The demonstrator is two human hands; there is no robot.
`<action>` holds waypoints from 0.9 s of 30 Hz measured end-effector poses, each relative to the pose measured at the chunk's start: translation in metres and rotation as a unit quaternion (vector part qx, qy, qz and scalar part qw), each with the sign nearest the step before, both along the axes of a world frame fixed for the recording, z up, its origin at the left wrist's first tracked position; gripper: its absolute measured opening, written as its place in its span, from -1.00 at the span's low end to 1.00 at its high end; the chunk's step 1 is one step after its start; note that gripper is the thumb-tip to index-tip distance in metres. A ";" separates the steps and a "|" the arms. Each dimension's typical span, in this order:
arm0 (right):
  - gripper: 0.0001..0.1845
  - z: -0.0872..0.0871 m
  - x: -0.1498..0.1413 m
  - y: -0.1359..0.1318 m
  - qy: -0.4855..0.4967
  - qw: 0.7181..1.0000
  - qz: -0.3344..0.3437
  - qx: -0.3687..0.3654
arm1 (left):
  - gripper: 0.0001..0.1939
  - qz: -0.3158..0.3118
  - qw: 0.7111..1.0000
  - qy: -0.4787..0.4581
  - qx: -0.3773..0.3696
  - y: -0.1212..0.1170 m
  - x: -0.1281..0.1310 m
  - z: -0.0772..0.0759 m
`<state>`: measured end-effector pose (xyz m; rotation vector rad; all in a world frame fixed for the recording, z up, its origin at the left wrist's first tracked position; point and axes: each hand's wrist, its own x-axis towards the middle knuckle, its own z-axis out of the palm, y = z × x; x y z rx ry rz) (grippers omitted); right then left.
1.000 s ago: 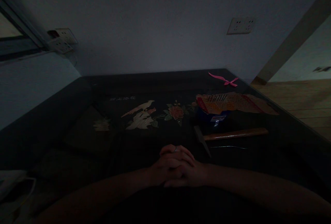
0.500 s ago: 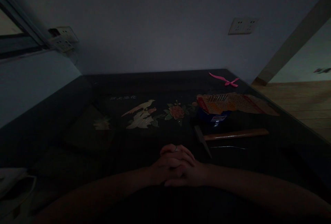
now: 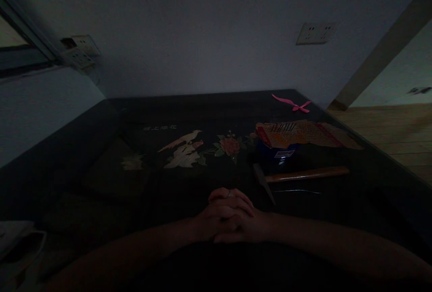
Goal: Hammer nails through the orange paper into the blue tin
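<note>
Left hand [image 3: 206, 223] and right hand [image 3: 255, 226] rest near the hammer [image 3: 305, 175], interlaced grip pressed together, holding no tool; nothing looks begun, the hammer lying unhandled.

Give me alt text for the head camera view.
A person's left hand and right hand are clasped together over a dark table. Ahead to the right lies a wooden-handled hammer; beyond it, cardboard rests on a blue box, and a pink ribbon lies near the far right corner.

one head-worn camera, set above the near side of the surface [image 3: 209, 108], faced forward and down, close over clasped hands [image 3: 232, 213], took in the wall [image 3: 202, 31] behind the surface
</note>
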<state>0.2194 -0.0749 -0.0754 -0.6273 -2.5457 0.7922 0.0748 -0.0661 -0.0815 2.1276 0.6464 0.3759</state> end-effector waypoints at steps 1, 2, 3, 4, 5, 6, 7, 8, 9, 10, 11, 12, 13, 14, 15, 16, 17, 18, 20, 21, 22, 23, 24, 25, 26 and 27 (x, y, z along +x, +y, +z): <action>-0.55 0.000 0.000 0.000 0.000 1.000 -0.004 0.000 | -0.66 0.002 1.000 -0.002 0.000 0.000 0.000 0.001; -0.56 0.000 0.000 0.000 0.000 1.000 -0.006 0.000 | -0.66 0.002 1.000 -0.008 -0.003 0.000 0.000 0.003; -0.57 0.000 0.000 0.000 -0.001 1.000 -0.007 0.000 | -0.68 0.002 1.000 -0.019 -0.008 -0.001 -0.001 0.004; -0.59 0.000 0.000 0.000 -0.001 1.000 -0.007 0.001 | -0.69 0.002 0.999 -0.033 -0.013 -0.001 -0.001 0.006; -0.59 0.000 0.001 0.000 -0.002 1.000 -0.007 0.001 | -0.71 0.000 0.999 -0.048 -0.018 0.000 -0.002 0.007; -0.59 0.000 0.001 0.000 -0.003 1.000 -0.005 0.000 | -0.72 -0.002 0.998 -0.060 -0.023 0.000 -0.002 0.007; -0.59 0.000 0.001 0.000 -0.004 1.000 -0.003 0.000 | -0.72 -0.003 0.997 -0.068 -0.026 0.000 -0.002 0.007; -0.59 0.000 0.002 0.000 -0.006 1.000 -0.001 0.000 | -0.72 -0.002 0.997 -0.069 -0.024 0.000 -0.002 0.007; -0.56 0.000 0.002 0.000 -0.007 1.000 -0.002 0.000 | -0.72 -0.001 0.998 -0.063 -0.019 0.001 -0.003 0.006; -0.52 -0.001 0.002 0.000 -0.008 1.000 -0.003 -0.001 | -0.71 -0.001 0.998 -0.055 -0.013 0.001 -0.003 0.004; -0.47 -0.001 0.002 0.000 -0.008 1.000 -0.004 -0.001 | -0.70 0.000 0.999 -0.048 -0.004 0.001 -0.002 0.003; -0.42 -0.001 0.002 0.000 -0.007 1.000 -0.004 -0.002 | -0.70 -0.001 0.999 -0.043 0.007 0.001 -0.002 0.001; -0.40 -0.001 0.001 0.000 -0.007 1.000 -0.004 -0.002 | -0.70 -0.003 0.999 -0.038 0.019 0.001 -0.002 0.000; -0.41 -0.002 0.001 0.000 -0.006 1.000 -0.002 -0.002 | -0.71 -0.007 0.999 -0.030 0.031 0.001 -0.002 -0.001; -0.45 -0.002 0.001 0.000 -0.006 1.000 0.001 -0.002 | -0.71 -0.009 0.999 -0.021 0.043 0.001 -0.001 -0.001; -0.50 -0.002 0.001 0.000 -0.007 1.000 0.004 -0.002 | -0.70 -0.009 0.998 -0.009 0.053 0.000 -0.001 -0.002; -0.53 -0.001 0.001 0.000 -0.007 1.000 0.004 -0.002 | -0.70 -0.008 0.998 0.006 0.061 0.000 -0.001 -0.001; -0.51 -0.001 0.001 0.000 -0.007 1.000 0.002 -0.003 | -0.69 -0.004 0.998 0.019 0.066 0.000 0.000 -0.001; -0.42 -0.001 0.001 0.000 -0.006 1.000 -0.003 -0.005 | -0.67 0.007 0.997 0.033 0.064 0.000 0.001 0.001; -0.38 -0.001 0.001 0.000 -0.005 1.000 -0.006 -0.005 | -0.66 0.010 0.997 0.035 0.061 0.000 0.001 0.002; -0.36 -0.001 0.001 -0.001 -0.003 1.000 -0.009 -0.004 | -0.67 0.011 0.998 0.037 0.059 0.000 0.002 0.003; -0.38 -0.001 0.001 -0.001 -0.003 1.000 -0.010 -0.003 | -0.67 0.011 0.998 0.037 0.058 0.000 0.002 0.004; -0.39 -0.001 0.001 -0.001 -0.002 1.000 -0.011 -0.002 | -0.67 0.010 0.998 0.036 0.058 0.001 0.002 0.005; -0.40 -0.001 0.002 -0.001 -0.002 1.000 -0.011 0.000 | -0.66 0.010 0.998 0.035 0.057 0.001 0.002 0.006; -0.39 -0.001 0.002 -0.001 -0.003 1.000 -0.010 0.001 | -0.66 0.010 0.998 0.033 0.056 0.001 0.001 0.007; -0.37 -0.001 0.002 -0.001 -0.004 1.000 -0.009 0.002 | -0.67 0.009 0.998 0.028 0.053 0.000 0.001 0.008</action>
